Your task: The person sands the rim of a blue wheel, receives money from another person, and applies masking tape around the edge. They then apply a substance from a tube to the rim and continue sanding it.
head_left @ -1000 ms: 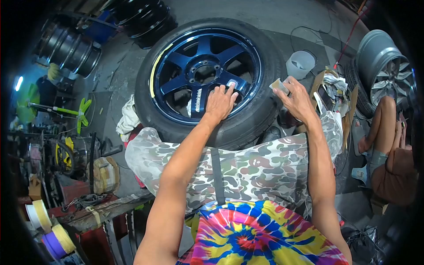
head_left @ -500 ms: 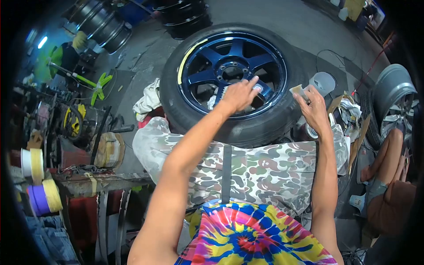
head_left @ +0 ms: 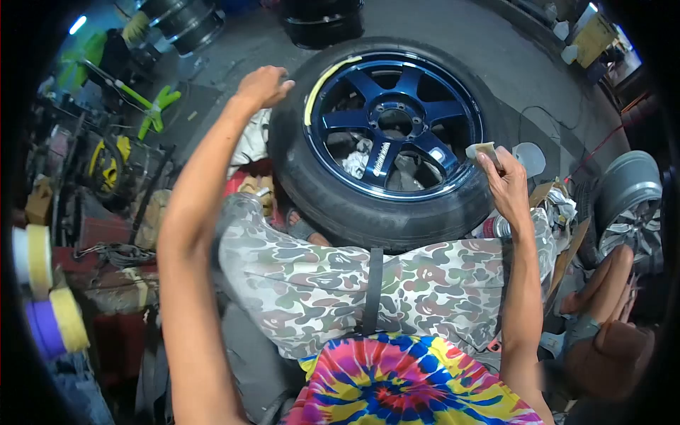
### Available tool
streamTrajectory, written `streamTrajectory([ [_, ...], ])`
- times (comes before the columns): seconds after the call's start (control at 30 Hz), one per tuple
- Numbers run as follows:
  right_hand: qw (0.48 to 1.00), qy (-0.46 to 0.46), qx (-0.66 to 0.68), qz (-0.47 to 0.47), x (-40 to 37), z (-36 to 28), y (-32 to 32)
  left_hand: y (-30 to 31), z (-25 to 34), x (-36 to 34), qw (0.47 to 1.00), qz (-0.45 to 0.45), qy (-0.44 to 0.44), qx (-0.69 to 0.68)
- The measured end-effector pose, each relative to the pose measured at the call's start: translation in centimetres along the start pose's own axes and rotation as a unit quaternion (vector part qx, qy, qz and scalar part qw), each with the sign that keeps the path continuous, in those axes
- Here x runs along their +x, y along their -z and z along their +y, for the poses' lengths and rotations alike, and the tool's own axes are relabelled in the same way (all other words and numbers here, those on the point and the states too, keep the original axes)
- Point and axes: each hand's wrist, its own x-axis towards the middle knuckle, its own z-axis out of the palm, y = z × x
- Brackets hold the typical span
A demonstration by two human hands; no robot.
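Note:
A blue spoked wheel rim (head_left: 444,110) in a black tyre (head_left: 312,195) lies flat on the floor before me. A yellow strip (head_left: 316,91) follows the rim's upper left edge. White lettering (head_left: 381,159) marks one lower spoke, and a small pale patch (head_left: 437,154) is on another. My left hand (head_left: 262,86) is raised beside the tyre's left edge, fingers bent with a gap at the thumb; nothing shows in it. At the tyre's right side, my right hand (head_left: 508,180) pinches a small flat tan piece (head_left: 482,150), whose material I cannot make out.
A translucent bucket (head_left: 530,159) and a can (head_left: 496,227) stand right of the tyre. A grey wheel (head_left: 629,188) and a seated person (head_left: 609,340) are farther right. Black rims (head_left: 322,25) stand behind. Tape rolls (head_left: 57,326) and a green stand (head_left: 152,110) are at left.
My left hand has left the lower spokes and moved up and left, past the tyre's edge. My right hand keeps the tan piece in nearly the same spot. The view has shifted slightly.

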Motion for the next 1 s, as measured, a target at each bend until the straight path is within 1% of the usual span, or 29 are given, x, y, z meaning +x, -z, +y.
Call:
streamTrajectory([
  [0.03,0.999,-0.044,0.021,-0.014,0.3,-0.3,0.1,-1.0,-1.3,-0.2,1.0,-0.002,-0.016,0.002],
  [0.07,0.999,-0.043,-0.004,-0.013,0.4,0.3,0.0,-2.4,-2.7,-0.6,0.998,0.021,-0.051,-0.008],
  [0.1,0.999,-0.045,-0.017,-0.026,0.6,0.6,-0.3,-3.7,-3.2,-1.1,0.998,0.016,-0.047,-0.026],
  [0.17,0.986,-0.136,0.096,0.0,1.1,1.0,-0.7,-5.4,-3.3,-2.7,0.996,0.012,-0.072,-0.055],
  [0.2,0.971,-0.181,0.154,0.02,1.5,1.1,-1.0,-6.6,-3.1,-3.6,0.996,0.017,-0.065,-0.061],
  [0.23,0.972,-0.184,0.144,0.012,1.8,1.2,-1.2,-7.8,-3.2,-4.2,0.995,0.013,-0.062,-0.072],
  [0.3,0.975,-0.169,0.128,0.071,2.9,1.4,-1.5,-10.4,-3.4,-5.2,0.991,0.068,-0.051,-0.102],
  [0.37,0.975,-0.171,0.127,0.061,3.9,2.6,-1.5,-11.1,-3.1,-5.5,0.988,0.06,-0.027,-0.142],
  [0.43,0.959,-0.18,0.183,0.118,5.0,3.0,-2.0,-12.8,-3.5,-5.9,0.972,0.117,0.01,-0.202],
  [0.47,0.958,-0.181,0.192,0.113,5.5,4.3,-2.0,-14.3,-3.9,-6.0,0.965,0.149,0.015,-0.214],
  [0.5,0.961,-0.183,0.182,0.103,6.2,4.6,-2.4,-15.1,-3.9,-6.2,0.963,0.144,0.022,-0.225],
  [0.57,0.969,-0.17,0.132,0.125,7.8,5.0,-3.3,-15.3,-3.7,-6.4,0.946,0.177,0.044,-0.268],
  [0.6,0.97,-0.185,0.131,0.083,8.8,5.3,-3.7,-16.1,-4.0,-6.1,0.947,0.184,0.051,-0.26],
  [0.63,0.972,-0.188,0.123,0.073,9.8,5.3,-4.5,-16.5,-4.1,-5.8,0.945,0.178,0.058,-0.268],
  [0.7,0.981,-0.151,0.111,0.05,11.9,5.3,-6.3,-17.0,-3.7,-5.2,0.935,0.22,0.071,-0.269],
  [0.73,0.982,-0.141,0.119,0.047,12.9,5.1,-7.6,-16.7,-3.5,-4.6,0.933,0.199,0.093,-0.284],
  [0.77,0.982,-0.146,0.114,0.041,13.7,4.8,-9.0,-16.2,-3.3,-4.1,0.933,0.193,0.095,-0.29],
  [0.83,0.989,-0.105,0.106,0.018,15.1,3.6,-11.9,-13.8,-1.8,-3.8,0.911,0.121,0.154,-0.364],
  [0.87,0.989,-0.081,0.121,-0.002,15.6,4.2,-12.9,-14.0,-1.3,-3.7,0.913,0.143,0.148,-0.351],
  [0.9,0.986,-0.084,0.141,-0.014,16.0,3.2,-14.3,-13.9,-0.5,-3.7,0.913,0.136,0.149,-0.354],
  [0.97,0.995,-0.064,0.056,-0.061,16.5,3.4,-15.6,-13.7,1.0,-3.7,0.913,0.217,0.17,-0.301],
  [1.0,0.989,-0.052,0.12,-0.063,16.7,2.8,-16.7,-13.0,0.0,-3.5,0.9,0.145,0.203,-0.359],
])
